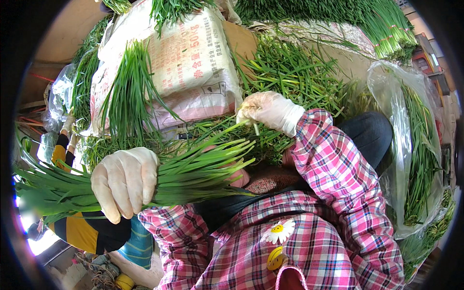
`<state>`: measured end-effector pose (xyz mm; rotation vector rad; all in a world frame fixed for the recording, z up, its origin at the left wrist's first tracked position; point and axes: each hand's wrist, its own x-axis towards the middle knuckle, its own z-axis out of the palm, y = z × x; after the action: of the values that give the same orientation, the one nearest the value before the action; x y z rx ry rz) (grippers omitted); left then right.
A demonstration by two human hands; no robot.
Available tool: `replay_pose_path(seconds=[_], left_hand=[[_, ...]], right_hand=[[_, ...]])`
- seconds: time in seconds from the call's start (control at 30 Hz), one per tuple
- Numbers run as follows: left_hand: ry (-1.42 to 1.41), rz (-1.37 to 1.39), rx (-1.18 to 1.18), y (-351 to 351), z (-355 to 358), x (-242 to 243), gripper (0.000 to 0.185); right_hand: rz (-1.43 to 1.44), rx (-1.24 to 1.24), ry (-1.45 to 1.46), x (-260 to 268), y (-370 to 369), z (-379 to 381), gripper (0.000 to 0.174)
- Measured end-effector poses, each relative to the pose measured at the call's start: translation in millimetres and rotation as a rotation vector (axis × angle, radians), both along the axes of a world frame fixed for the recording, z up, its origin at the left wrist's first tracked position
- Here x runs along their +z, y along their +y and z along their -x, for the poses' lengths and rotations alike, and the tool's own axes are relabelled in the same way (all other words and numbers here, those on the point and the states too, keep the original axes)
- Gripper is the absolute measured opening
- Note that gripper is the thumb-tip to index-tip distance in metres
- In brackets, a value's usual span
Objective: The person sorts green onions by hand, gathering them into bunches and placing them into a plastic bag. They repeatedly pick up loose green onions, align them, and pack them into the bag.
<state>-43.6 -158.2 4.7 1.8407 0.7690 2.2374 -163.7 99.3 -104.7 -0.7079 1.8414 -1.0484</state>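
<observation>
My left hand [125, 183], in a pale thin glove, is closed around a thick bunch of garlic chives [195, 177]. The long green leaves reach out to the left, and the cut ends fan to the right over my lap. Up and to the right, my right hand [270, 110], gloved and stained at the fingers, pinches the pale end of a stalk that slants up from the bunch. A short white stem piece [256, 129] hangs just below those fingers. Behind my left hand, a smaller bunch of chives [128, 87] drapes over a printed woven sack [181, 69].
Loose leaves and trimmings [293, 72] are heaped beyond my right hand. Tied chive bundles [389, 38] are stacked at the back right. A clear plastic bag [395, 152] of chives stands at right. Another person's yellow-and-black sleeve [81, 232] is close at lower left.
</observation>
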Motion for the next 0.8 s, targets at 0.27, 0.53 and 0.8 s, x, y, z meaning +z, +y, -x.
replay_pose_path(seconds=[0.27, 0.53, 0.8], left_hand=[[-0.023, -0.236, 0.211, -21, -23, 2, 0.007], [-0.010, -0.422, 0.229, -55, -14, -26, 0.014], [-0.366, -0.685, 0.285, -25, -15, -44, 0.014]], right_hand=[[-0.526, 0.065, 0.606, -14, 47, 7, 0.017], [0.485, -0.134, -0.269, 10, 49, -9, 0.030], [0.423, -0.061, 0.096, 25, 18, -26, 0.020]])
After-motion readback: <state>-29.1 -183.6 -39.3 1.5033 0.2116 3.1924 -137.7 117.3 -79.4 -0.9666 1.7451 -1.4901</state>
